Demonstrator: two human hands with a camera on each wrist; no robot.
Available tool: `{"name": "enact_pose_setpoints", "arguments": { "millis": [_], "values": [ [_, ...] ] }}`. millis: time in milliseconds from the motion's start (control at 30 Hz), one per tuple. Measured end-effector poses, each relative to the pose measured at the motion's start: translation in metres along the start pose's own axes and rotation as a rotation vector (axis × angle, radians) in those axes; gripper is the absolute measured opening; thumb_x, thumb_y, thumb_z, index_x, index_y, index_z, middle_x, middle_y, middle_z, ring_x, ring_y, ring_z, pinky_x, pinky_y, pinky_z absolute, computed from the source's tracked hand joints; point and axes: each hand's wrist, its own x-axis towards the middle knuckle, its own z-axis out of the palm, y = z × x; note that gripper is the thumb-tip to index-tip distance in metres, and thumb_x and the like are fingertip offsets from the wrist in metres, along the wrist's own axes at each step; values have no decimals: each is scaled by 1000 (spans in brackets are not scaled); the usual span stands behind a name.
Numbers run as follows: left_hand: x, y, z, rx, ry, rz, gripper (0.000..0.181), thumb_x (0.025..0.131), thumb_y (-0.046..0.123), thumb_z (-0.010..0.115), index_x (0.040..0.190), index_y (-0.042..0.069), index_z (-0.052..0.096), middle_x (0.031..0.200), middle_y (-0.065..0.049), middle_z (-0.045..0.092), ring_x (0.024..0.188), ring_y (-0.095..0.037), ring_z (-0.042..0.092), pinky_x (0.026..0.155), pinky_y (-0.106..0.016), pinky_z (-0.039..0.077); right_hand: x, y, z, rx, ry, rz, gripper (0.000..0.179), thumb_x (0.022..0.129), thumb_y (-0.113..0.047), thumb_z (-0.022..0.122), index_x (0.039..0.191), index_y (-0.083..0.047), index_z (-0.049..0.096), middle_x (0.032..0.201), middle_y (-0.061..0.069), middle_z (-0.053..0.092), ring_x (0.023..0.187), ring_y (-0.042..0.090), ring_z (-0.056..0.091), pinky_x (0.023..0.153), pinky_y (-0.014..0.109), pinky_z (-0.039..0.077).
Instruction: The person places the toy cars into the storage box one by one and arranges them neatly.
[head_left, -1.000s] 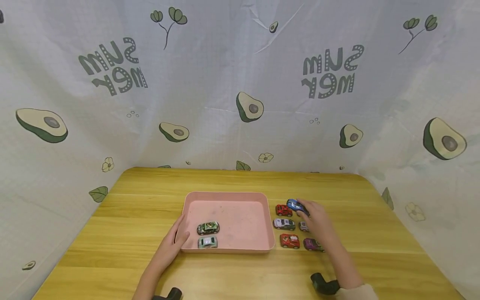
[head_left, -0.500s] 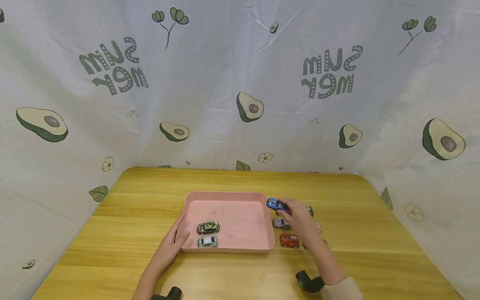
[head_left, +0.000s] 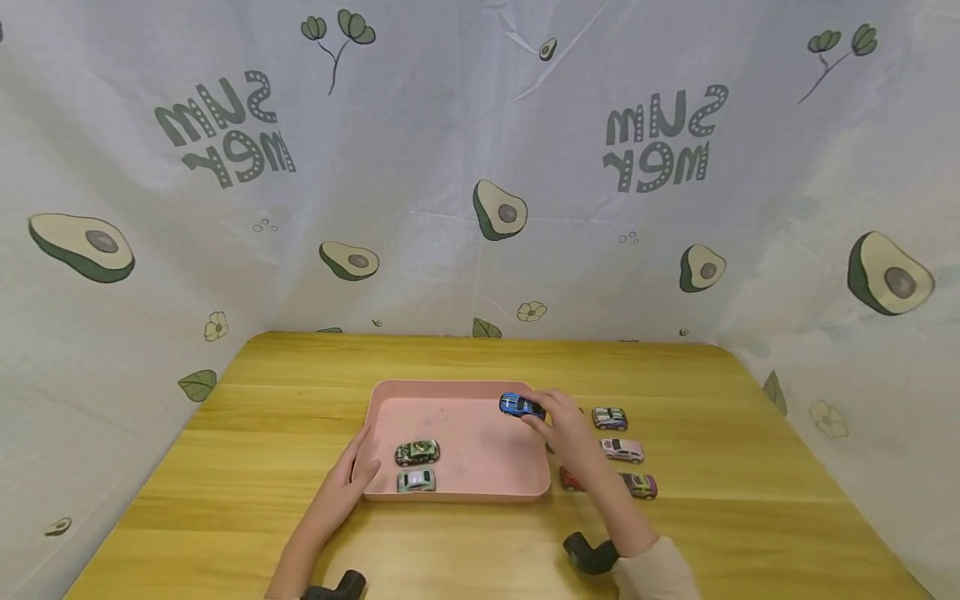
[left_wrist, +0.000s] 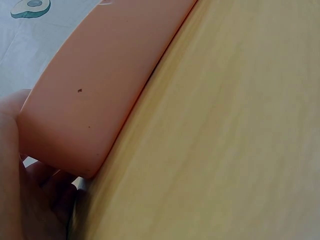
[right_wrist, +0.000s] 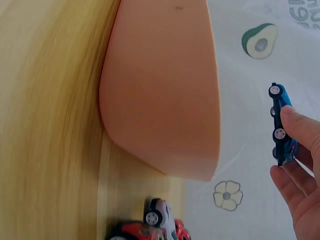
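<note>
- Blue toy car: pinched in the right hand, raised over the pink tray's far right corner.
- Left hand grips tray's left side.
- Loading, seemingly; next calls for lowering, releasing.

Qty 9 cars, 1 tray

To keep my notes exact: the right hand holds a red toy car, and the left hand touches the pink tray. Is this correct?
Only the colour is wrong: the toy car in the right hand is blue, as the head view shows. The left hand does touch the pink tray.
</note>
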Motion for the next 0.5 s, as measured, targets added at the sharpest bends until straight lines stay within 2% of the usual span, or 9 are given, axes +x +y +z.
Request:
{"name": "enact_pose_setpoints", "arguments": {
  "millis": [167, 333, 500],
  "values": [
    [0, 0, 0, -12, -3, -4, 64, 92, 36, 50, 146, 18, 19, 152, -13, 16, 140, -36, 11, 112, -56, 13, 3, -10, 5, 35, -38, 40, 34, 83, -18, 65, 116, -12, 62, 113, 11, 60, 106, 28, 56, 87, 44, 51],
    [0, 0, 0, -9, 2, -15, 64, 92, 37, 49, 146, 19, 19, 152, -13, 16, 140, -36, 12, 112, -56, 14, 7, -18, 11, 49, -37, 6, 33, 82, -17, 66, 114, -9, 63, 115, 12, 60, 109, 30, 54, 88, 44, 50],
    [0, 1, 1, -16, -5, -25, 64, 92, 38, 49, 146, 20, 19, 152, -13, 15, 140, -36, 11, 113, -55, 13, 10, -23, 18, 81, -32, -13, 32, 80, -15, 67, 111, -9, 64, 111, 8, 61, 105, 26, 55, 86, 42, 51]
  ]
}}
